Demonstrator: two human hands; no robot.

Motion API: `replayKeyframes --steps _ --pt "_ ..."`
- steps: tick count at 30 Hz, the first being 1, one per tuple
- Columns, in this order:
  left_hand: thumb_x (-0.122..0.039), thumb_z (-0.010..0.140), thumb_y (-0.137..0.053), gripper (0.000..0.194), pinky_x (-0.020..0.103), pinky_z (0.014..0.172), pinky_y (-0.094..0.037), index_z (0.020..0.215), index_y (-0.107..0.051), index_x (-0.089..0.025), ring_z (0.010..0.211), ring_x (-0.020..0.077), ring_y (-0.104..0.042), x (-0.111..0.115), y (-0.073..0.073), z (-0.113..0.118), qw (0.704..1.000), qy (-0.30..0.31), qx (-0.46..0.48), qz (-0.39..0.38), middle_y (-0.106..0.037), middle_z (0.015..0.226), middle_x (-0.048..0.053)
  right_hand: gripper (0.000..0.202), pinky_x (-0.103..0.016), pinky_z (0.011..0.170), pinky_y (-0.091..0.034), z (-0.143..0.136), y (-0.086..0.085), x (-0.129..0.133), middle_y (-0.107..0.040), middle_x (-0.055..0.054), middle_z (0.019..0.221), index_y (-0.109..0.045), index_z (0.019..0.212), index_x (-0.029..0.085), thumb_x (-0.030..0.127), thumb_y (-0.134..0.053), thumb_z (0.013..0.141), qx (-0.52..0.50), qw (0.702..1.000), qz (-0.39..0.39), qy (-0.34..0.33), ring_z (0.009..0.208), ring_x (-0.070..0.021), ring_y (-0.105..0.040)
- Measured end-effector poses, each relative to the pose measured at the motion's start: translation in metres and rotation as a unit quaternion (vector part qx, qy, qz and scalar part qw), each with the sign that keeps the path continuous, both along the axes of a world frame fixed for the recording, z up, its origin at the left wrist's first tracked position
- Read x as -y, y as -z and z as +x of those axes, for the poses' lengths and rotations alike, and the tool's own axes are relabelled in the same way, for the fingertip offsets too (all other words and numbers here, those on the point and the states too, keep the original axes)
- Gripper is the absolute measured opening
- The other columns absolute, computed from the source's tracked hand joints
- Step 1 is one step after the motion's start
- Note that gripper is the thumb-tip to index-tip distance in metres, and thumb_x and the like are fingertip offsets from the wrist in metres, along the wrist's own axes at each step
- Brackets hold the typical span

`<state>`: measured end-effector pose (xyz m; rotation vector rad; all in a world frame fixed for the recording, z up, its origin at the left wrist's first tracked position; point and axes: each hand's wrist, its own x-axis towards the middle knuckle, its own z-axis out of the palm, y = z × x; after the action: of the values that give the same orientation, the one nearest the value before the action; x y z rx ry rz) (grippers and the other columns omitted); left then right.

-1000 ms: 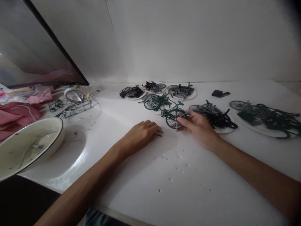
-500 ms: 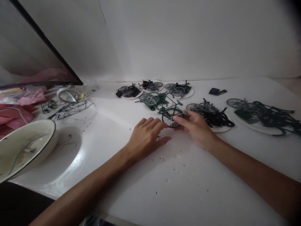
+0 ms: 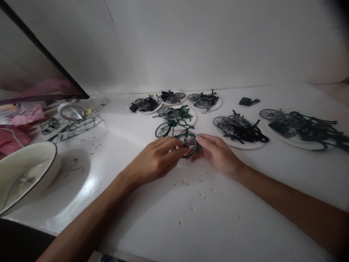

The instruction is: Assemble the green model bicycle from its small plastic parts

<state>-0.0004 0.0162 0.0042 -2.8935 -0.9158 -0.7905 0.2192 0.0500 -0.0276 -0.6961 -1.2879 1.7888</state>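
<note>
A small green model bicycle (image 3: pixel 174 124) is held over the middle of the white table (image 3: pixel 207 233), with one wheel near me and the other farther left. My right hand (image 3: pixel 215 151) grips the near wheel at its right edge between thumb and fingers. From the left, my left hand (image 3: pixel 160 156) pinches at the centre of the same wheel, thumb and fingers together around a small dark part. Just behind the bicycle, a white plate (image 3: pixel 193 118) bears green bicycle parts.
Plates with dark bicycle parts (image 3: pixel 144 104) stand along the wall and at right (image 3: pixel 240 127). Green parts (image 3: pixel 308 127) lie far right. At left are an enamel basin (image 3: pixel 51 171), a tape roll (image 3: pixel 71 111) and part frames (image 3: pixel 77 128). Tiny bits dot the table.
The bicycle has swung round and moved left and slightly nearer. My left hand has closed in on the near wheel's centre. My right hand has shifted left with the wheel.
</note>
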Motion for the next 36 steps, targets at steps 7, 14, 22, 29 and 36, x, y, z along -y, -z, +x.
replayKeyframes --steps 7,14,22,29,36 --pt "-0.01 0.094 -0.055 0.021 0.033 0.074 -0.048 0.114 -0.06 -0.012 0.089 0.0185 -0.058 0.003 -0.006 -0.002 0.997 0.007 -0.044 0.069 -0.065 0.105 0.01 0.026 -0.029 0.06 -0.058 0.005 -0.001 -0.001 -0.068 -0.004 0.085 -0.068 0.094 0.017 0.04 -0.058 0.096 0.039 0.998 0.017 -0.047 0.072 -0.0171 -0.07" --pt "-0.008 0.092 -0.058 0.014 0.029 0.073 -0.047 0.104 -0.061 -0.014 0.086 0.0142 -0.058 0.005 0.001 0.006 0.998 -0.008 0.028 0.059 -0.065 0.102 0.007 0.026 -0.026 0.064 -0.058 0.007 -0.005 -0.002 -0.073 -0.004 0.079 -0.071 0.094 0.015 0.041 -0.064 0.092 0.092 0.991 0.053 -0.083 0.068 -0.0148 -0.071" --pt "-0.005 0.09 -0.06 0.015 0.027 0.067 -0.045 0.099 -0.063 -0.016 0.079 0.0127 -0.056 0.004 0.006 0.009 0.996 -0.031 0.066 0.053 -0.065 0.093 0.004 0.03 -0.025 0.057 -0.056 0.006 -0.009 -0.001 -0.073 -0.005 0.074 -0.071 0.093 0.014 0.043 -0.067 0.089 0.124 0.988 0.049 -0.082 0.062 -0.0147 -0.07" --pt "-0.005 0.091 -0.057 0.019 0.027 0.064 -0.043 0.104 -0.062 -0.017 0.078 0.0125 -0.054 0.006 0.005 0.007 0.998 -0.023 0.032 0.055 -0.064 0.094 0.003 0.034 -0.026 0.058 -0.057 0.004 -0.01 -0.001 -0.074 -0.007 0.075 -0.07 0.095 0.012 0.045 -0.069 0.087 0.141 0.986 0.041 -0.078 0.066 -0.0179 -0.073" --pt "-0.008 0.094 -0.054 0.016 0.031 0.065 -0.041 0.105 -0.06 -0.017 0.075 0.0154 -0.055 0.009 0.0 0.009 0.991 -0.027 -0.042 0.126 -0.066 0.091 0.004 0.034 -0.027 0.056 -0.057 0.005 -0.011 0.001 -0.073 -0.006 0.07 -0.071 0.092 0.013 0.046 -0.07 0.085 0.138 0.987 0.028 -0.074 0.059 -0.0159 -0.07"
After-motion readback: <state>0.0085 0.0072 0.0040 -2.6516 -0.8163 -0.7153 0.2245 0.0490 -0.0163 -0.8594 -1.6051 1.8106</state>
